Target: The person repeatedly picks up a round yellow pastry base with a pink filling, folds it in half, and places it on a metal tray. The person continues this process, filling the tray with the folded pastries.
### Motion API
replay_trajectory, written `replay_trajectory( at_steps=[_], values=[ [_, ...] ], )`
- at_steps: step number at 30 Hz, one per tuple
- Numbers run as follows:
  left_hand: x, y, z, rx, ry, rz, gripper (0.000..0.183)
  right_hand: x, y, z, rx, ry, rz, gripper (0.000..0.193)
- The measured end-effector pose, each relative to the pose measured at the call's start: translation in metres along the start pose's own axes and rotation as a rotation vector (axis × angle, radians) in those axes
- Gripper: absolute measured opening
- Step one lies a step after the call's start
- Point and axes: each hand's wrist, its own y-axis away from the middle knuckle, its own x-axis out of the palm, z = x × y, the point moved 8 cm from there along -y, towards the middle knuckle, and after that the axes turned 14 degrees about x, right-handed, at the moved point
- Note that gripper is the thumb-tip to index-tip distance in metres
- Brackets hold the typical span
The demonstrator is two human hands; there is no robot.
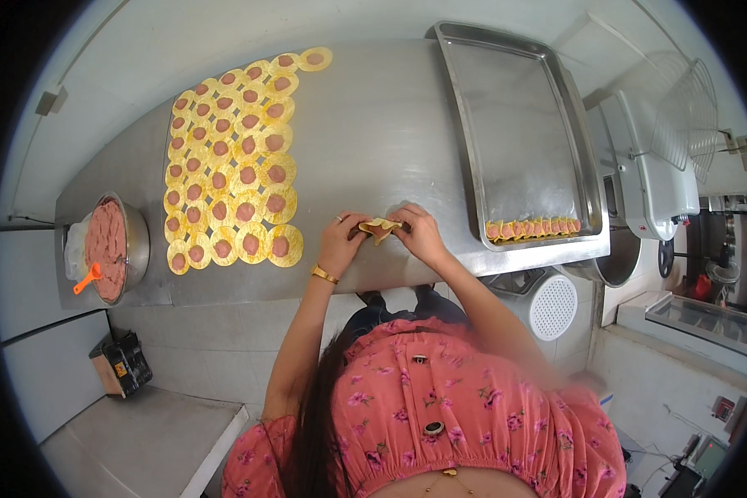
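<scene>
We hold 1 folded dumpling [380, 227] between both hands, just above the near edge of the steel worktop [373, 141]. Its long axis runs left to right, so our left hand [340, 241] takes its left end and our right hand [419, 232] its right end. Both sets of fingers are pressed together, pinching the yellow wrapper along its seam; neither hand is nearer than the other, as both touch it.

The filled row on the tray [518, 124] lies to the right of the dumpling, on the right hand's side: a line of folded dumplings [532, 227] sits along the tray's near rim, and the rest of the tray is bare metal.

To the left, on the left hand's side, round yellow wrappers [232, 158], each with a pink dab of filling, lie overlapping in rows. Further left stands a metal bowl [137, 245] of pink filling with an orange spoon [88, 278] in it.

We see no labels or signs on the worktop. Below it, on a lower shelf at left, sits a small dark box-shaped thing [123, 363]; its markings are too small to make out.
</scene>
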Motion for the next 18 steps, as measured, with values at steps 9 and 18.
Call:
replay_trajectory(
  at_steps=[9, 18],
  values=[
    [0.005, 0.000, -0.013, 0.125, -0.241, 0.004, 0.014, -0.007, 0.007, 0.018, -0.118, 0.145, -0.020, 0.040],
    [0.016, 0.007, -0.011, -0.032, -0.103, -0.011, 0.021, -0.001, 0.003, 0.023, -0.094, 0.057, 0.188, 0.045]
  ],
)
